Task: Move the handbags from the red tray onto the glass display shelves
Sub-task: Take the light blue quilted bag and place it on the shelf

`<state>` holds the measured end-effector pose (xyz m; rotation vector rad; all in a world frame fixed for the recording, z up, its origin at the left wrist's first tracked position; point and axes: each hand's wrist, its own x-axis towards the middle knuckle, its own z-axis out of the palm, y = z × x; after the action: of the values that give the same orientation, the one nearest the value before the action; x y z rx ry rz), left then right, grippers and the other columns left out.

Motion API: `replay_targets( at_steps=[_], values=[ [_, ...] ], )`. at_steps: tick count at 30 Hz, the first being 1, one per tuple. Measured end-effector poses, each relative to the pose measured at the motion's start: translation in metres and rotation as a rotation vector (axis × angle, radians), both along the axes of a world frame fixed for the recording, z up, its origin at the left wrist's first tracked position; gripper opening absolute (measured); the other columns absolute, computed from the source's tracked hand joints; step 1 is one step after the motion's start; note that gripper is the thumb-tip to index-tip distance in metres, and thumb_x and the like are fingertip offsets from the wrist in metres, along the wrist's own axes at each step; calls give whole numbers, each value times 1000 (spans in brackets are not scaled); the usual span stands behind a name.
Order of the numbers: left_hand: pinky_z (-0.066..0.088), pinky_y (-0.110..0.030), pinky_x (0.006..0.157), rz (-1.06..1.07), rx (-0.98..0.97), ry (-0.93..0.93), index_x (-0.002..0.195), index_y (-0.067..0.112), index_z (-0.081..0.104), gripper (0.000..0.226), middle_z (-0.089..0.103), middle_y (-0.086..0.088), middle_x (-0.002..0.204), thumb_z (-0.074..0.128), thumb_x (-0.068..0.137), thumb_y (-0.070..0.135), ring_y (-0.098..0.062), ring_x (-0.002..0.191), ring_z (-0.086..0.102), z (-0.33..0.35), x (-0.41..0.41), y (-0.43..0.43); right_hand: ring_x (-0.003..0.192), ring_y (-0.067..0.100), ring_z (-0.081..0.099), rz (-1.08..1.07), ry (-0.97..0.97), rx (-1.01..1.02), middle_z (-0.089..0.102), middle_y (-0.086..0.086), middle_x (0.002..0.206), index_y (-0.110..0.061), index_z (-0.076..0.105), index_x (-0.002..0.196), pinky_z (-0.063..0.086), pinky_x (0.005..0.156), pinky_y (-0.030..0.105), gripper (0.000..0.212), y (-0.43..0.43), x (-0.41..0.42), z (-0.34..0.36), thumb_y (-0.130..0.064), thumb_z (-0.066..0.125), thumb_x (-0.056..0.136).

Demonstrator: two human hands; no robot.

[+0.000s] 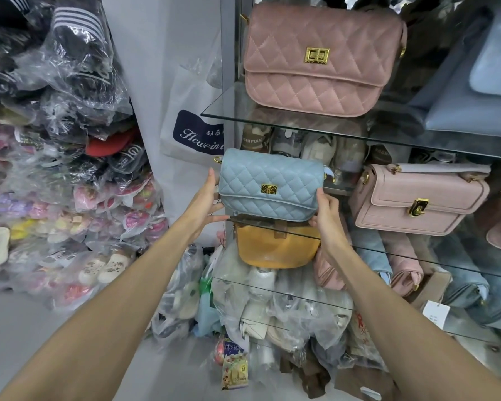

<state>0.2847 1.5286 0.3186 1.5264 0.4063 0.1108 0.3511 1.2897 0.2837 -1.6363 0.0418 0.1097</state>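
Out beyond the left hand (204,204), bagged shoes (70,169) are heaped in a pile that plays no part in this step. The left hand cups the left end of the blue bag (269,183), thumb up along its side and fingers reaching under its base. The bag stands upright between the two hands, clasp facing the person, at the front left corner of the middle shelf (402,256). Whether its weight is already on the glass I cannot tell. The right hand (326,218) pinches the bag's lower right corner, thumb on the front and fingers behind. The main risk is that the bag sits so near the glass edge: if it is let go here, its base could overhang and it would tip forward, dropping toward the yellow bag (275,250) just below the hands. Pushing it deeper has its own hazard, since fingers under the base could catch on the glass rim and drag the bag back out when withdrawn. Up and to the right of the hands, the upper shelf (301,129) hangs close, so lifting the bag could knock it. To the right of the right hand stands a pink bag (417,198), near enough that a sideways slide might nudge it. The red tray is not in view.
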Motion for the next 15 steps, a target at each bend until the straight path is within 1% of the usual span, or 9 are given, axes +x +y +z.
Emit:
replay_targets(
  at_steps=[4, 5, 7, 8, 9, 11, 12, 15],
  values=[
    [56, -30, 78, -3, -4, 8, 150, 33, 40, 64, 59, 3, 125, 21, 100, 67, -19, 120, 56, -1, 1, 0, 121, 20, 60, -10, -18, 22, 59, -6, 131, -44, 47, 107, 45, 111, 46, 49, 1, -2, -1, -81, 45, 74],
    [56, -30, 78, 2, -9, 7, 150, 32, 41, 63, 59, 3, 124, 21, 101, 66, -19, 120, 56, -1, 1, -1, 121, 20, 60, -10, -22, 21, 59, -6, 131, -45, 48, 105, 45, 111, 46, 50, 0, -2, -2, -82, 45, 72],
    [56, -30, 77, 13, -14, 4, 148, 31, 42, 60, 61, 6, 117, 22, 101, 65, -19, 118, 56, -2, 2, -1, 121, 19, 60, -9, -31, 15, 59, -6, 132, -43, 48, 109, 45, 111, 46, 57, 0, -3, -3, -85, 44, 70],
    [56, -30, 78, 13, -19, 3, 148, 31, 41, 60, 61, 6, 118, 22, 102, 64, -19, 118, 56, -2, 2, -1, 122, 19, 59, -13, -35, 15, 59, -6, 132, -41, 48, 113, 45, 111, 46, 58, 0, -3, -4, -84, 44, 73],
    [56, -31, 79, 11, -23, 2, 149, 31, 40, 61, 59, 4, 121, 22, 101, 64, -19, 118, 55, -2, 1, -2, 123, 19, 59, -19, -41, 18, 59, -5, 133, -40, 48, 116, 45, 112, 47, 54, 1, -3, -5, -80, 44, 80],
    [56, -31, 81, -5, -25, -1, 152, 30, 37, 63, 56, 1, 128, 21, 101, 64, -19, 120, 55, -2, 1, -1, 124, 19, 57, -34, -61, 30, 58, -5, 132, -43, 48, 112, 43, 113, 47, 38, 2, -4, -6, -73, 45, 89],
    [56, -31, 81, -18, -21, -2, 153, 30, 36, 64, 55, 0, 130, 21, 101, 64, -19, 121, 55, -1, 1, -1, 124, 19, 57, -41, -68, 34, 58, -5, 132, -45, 49, 108, 43, 113, 47, 35, 2, -4, -6, -73, 46, 87],
    [55, -28, 78, -55, -6, 5, 151, 31, 38, 61, 55, 2, 130, 19, 102, 63, -16, 121, 53, 0, 0, -5, 126, 19, 57, -75, -63, 43, 58, -2, 134, -47, 51, 104, 44, 112, 47, 47, 2, -5, -7, -82, 48, 72]
  ],
)
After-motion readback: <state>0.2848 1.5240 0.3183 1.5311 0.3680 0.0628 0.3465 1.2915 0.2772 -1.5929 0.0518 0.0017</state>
